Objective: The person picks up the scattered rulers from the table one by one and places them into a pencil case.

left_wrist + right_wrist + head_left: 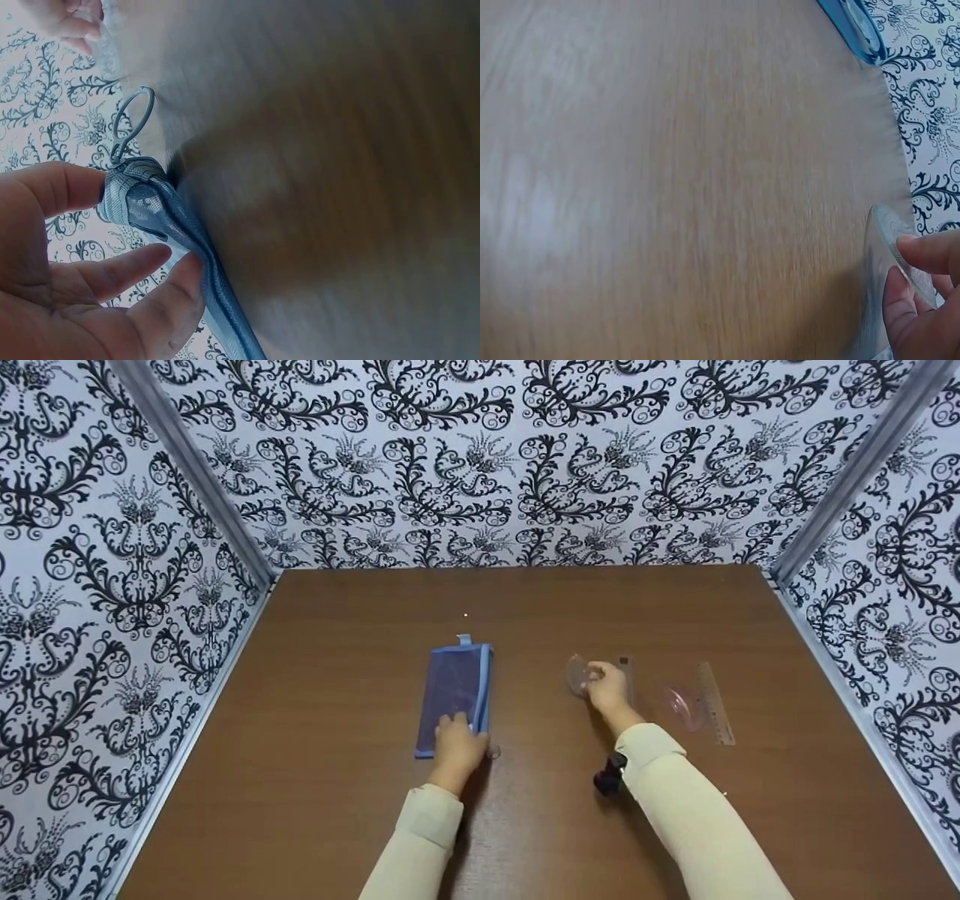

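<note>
A blue mesh zip pouch (454,682) lies flat on the brown table. My left hand (457,744) grips its near end, by the zip. In the left wrist view, thumb and fingers hold the pouch's blue edge (214,277), and a ring-shaped zip pull (133,124) sticks out past them. My right hand (607,688) pinches a clear, curved protractor (577,675) between thumb and fingers. The right wrist view shows the protractor (892,232) tilted up on edge, its lower part partly hidden by the fingers.
Right of my right hand lie a clear flat piece with a black mark (625,661), a pinkish transparent piece (684,706) and a clear ruler (716,703). A black device (609,776) is on the right wrist. Patterned walls (480,465) enclose the table's back and sides.
</note>
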Tool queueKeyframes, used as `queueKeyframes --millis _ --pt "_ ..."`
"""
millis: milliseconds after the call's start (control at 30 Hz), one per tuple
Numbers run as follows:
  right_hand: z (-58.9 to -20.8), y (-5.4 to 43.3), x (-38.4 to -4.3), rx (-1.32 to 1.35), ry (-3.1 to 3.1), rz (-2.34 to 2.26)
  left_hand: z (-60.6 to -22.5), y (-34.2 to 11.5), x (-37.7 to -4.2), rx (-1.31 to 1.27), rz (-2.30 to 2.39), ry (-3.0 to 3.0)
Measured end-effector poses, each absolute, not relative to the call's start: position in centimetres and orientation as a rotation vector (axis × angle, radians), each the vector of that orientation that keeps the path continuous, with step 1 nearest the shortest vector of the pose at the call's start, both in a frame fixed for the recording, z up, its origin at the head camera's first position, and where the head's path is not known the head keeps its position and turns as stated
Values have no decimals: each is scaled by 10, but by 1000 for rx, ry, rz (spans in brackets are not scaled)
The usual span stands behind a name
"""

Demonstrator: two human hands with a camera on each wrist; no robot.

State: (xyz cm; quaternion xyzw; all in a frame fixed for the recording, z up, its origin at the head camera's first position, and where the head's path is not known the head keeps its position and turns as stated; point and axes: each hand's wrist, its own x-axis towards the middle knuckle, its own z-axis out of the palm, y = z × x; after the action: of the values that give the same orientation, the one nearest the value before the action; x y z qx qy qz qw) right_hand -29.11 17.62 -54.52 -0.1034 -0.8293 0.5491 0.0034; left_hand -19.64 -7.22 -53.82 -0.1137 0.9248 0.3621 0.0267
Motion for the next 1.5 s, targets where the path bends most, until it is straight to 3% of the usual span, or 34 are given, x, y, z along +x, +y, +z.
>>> queueKeyframes --millis 1500 --pt "-526 175 -291 -516 -2284 2058 -535 -72 -195 -340 1103 2884"
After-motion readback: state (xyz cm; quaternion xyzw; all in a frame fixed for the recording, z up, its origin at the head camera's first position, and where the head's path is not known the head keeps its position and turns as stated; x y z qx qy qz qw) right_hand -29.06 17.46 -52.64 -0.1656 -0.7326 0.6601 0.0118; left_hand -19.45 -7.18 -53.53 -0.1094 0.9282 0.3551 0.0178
